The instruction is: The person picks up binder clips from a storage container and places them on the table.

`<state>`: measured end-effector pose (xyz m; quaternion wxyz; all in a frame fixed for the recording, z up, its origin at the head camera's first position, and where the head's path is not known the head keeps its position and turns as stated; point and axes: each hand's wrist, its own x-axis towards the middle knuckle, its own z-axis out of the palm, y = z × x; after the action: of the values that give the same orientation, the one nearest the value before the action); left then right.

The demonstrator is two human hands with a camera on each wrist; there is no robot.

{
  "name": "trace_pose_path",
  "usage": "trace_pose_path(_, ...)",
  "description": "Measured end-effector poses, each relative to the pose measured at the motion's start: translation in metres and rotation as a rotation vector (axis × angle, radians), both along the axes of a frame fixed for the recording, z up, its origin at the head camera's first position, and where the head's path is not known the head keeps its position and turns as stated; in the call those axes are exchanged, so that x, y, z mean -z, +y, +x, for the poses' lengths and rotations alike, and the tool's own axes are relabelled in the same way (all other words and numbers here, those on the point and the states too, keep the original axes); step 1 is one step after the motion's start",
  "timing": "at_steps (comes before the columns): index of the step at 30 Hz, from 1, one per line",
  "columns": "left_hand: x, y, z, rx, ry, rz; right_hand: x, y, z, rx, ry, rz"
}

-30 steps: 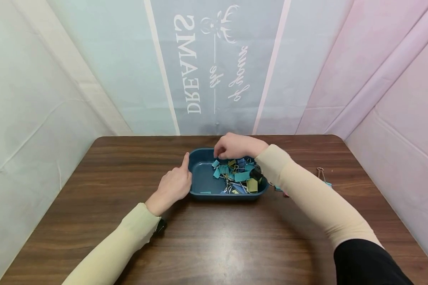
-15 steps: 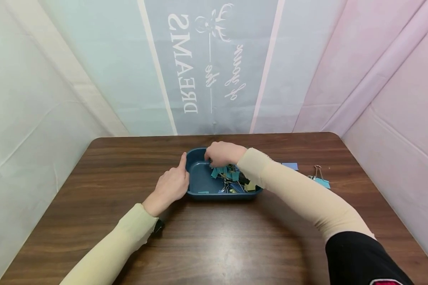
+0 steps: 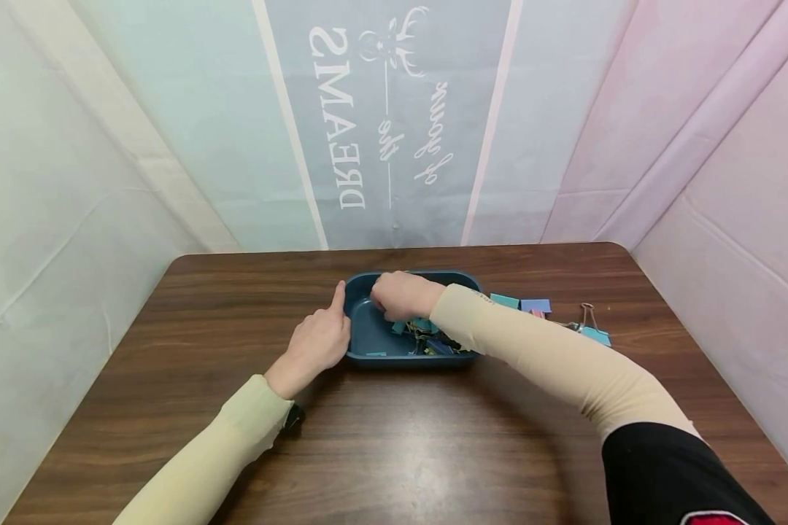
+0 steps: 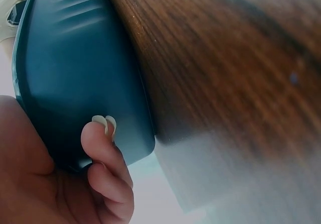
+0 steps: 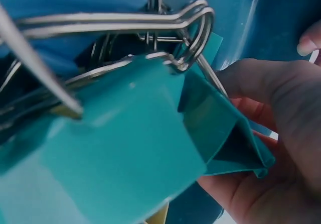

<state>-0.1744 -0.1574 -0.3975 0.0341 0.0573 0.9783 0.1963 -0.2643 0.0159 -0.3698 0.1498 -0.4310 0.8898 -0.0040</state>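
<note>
A dark blue plastic bin (image 3: 362,337) stands near the far side of the table, with binder clips (image 3: 423,325) piled in its right part. At the bin's left end my left hand (image 3: 317,337) grips the side, index finger straight along the rim. The left wrist view has its other fingers bent against the outer wall (image 4: 75,78). Inside the bin, my right hand (image 3: 407,294) reaches down over the pile. Its fingers hold a teal binder clip (image 5: 213,126) in the right wrist view, beside a larger teal clip (image 5: 118,143). The right forearm hides part of the pile.
To the right of the bin, several binder clips lie on the brown wooden table (image 3: 394,452): a blue one (image 3: 535,305), a teal one (image 3: 504,300) and another teal one (image 3: 594,335) with its wire handle raised. A printed curtain (image 3: 394,146) hangs behind the table.
My right hand has moved left and lower into the bin, bringing clips on the table at right into view. The left hand has stayed on the bin's left end.
</note>
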Motion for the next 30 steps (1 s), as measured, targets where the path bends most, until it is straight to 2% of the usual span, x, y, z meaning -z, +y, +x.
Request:
trace_pose_path(4,0.000,0.000,-0.001,0.000,0.005,0.003,-0.003,0.002,-0.004,0.011,-0.045,-0.050)
trace_pose_path(11,-0.001,0.000,0.000,-0.004,-0.001,-0.001,-0.012,0.008,-0.005,-0.006,-0.037,-0.163)
trace_pose_path(18,-0.002,0.001,0.001,-0.015,-0.013,-0.007,-0.030,0.021,-0.002,-0.039,0.005,-0.299)
trace_pose_path(24,-0.001,0.001,0.000,-0.017,-0.004,-0.016,-0.046,0.047,0.002,-0.056,0.033,-0.379)
trace_pose_path(30,0.000,0.001,0.001,-0.006,0.012,-0.002,-0.053,0.087,0.010,-0.064,0.068,-0.427)
